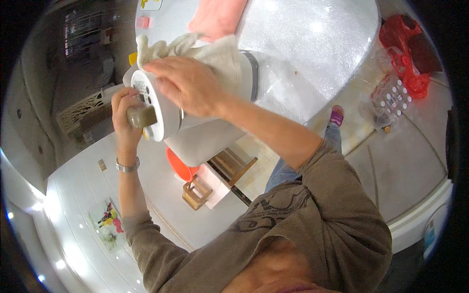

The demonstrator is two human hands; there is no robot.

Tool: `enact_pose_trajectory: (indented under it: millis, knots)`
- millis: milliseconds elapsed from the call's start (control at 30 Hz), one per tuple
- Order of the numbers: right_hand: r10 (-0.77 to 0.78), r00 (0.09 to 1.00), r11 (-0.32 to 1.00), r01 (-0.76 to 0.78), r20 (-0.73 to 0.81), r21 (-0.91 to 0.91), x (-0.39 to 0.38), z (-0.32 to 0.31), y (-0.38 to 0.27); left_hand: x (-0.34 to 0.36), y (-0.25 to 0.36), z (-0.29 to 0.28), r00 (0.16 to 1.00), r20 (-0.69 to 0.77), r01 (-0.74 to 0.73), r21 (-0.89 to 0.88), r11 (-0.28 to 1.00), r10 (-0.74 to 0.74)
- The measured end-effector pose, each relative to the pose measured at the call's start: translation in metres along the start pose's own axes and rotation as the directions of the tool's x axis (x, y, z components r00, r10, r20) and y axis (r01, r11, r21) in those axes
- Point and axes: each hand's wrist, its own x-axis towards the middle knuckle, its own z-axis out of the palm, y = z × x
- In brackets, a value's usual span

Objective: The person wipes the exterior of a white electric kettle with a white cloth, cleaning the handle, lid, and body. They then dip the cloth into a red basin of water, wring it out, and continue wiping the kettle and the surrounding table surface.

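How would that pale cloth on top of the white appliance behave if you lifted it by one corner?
The cloth would probably hang limp: it already drapes and wrinkles over the white appliance. It looks thin and light, likely easy to lift. Under the right hand it may slide on the smooth casing, while the left hand grips a brownish pad.

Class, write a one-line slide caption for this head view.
Right hand presses a cloth on a white appliance while left hand grips its handle.

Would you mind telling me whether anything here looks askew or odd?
Yes: the white appliance lies tipped on its side at the table's edge, a rag draped over it. The left hand and right hand steady it.
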Motion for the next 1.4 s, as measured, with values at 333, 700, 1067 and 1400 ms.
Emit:
enact_pose_trajectory:
  millis: [333, 700, 1067, 1400]
  knots:
    - [0.545, 0.835, 0.817, -0.506, 0.081, -0.278, -0.020, -0.054, 0.155, -0.003, -0.009, -0.002, 0.994, 0.039, 0.109, -0.069, 0.992, -0.106]
    - [-0.033, 0.997, 0.993, 0.025, 0.075, 0.112, 0.034, 0.016, -0.007, -0.002, 0.000, -0.001, 0.985, -0.005, 0.172, -0.055, 0.984, -0.172]
    - [0.451, 0.868, 0.880, -0.393, 0.208, -0.267, -0.002, -0.038, 0.129, -0.003, -0.004, 0.001, 0.995, -0.038, 0.088, -0.026, 0.996, -0.088]
    - [0.139, 0.933, 0.899, -0.259, -0.331, -0.353, -0.084, -0.002, 0.096, -0.001, 0.000, 0.011, 0.988, -0.145, 0.043, -0.047, 0.998, -0.049]
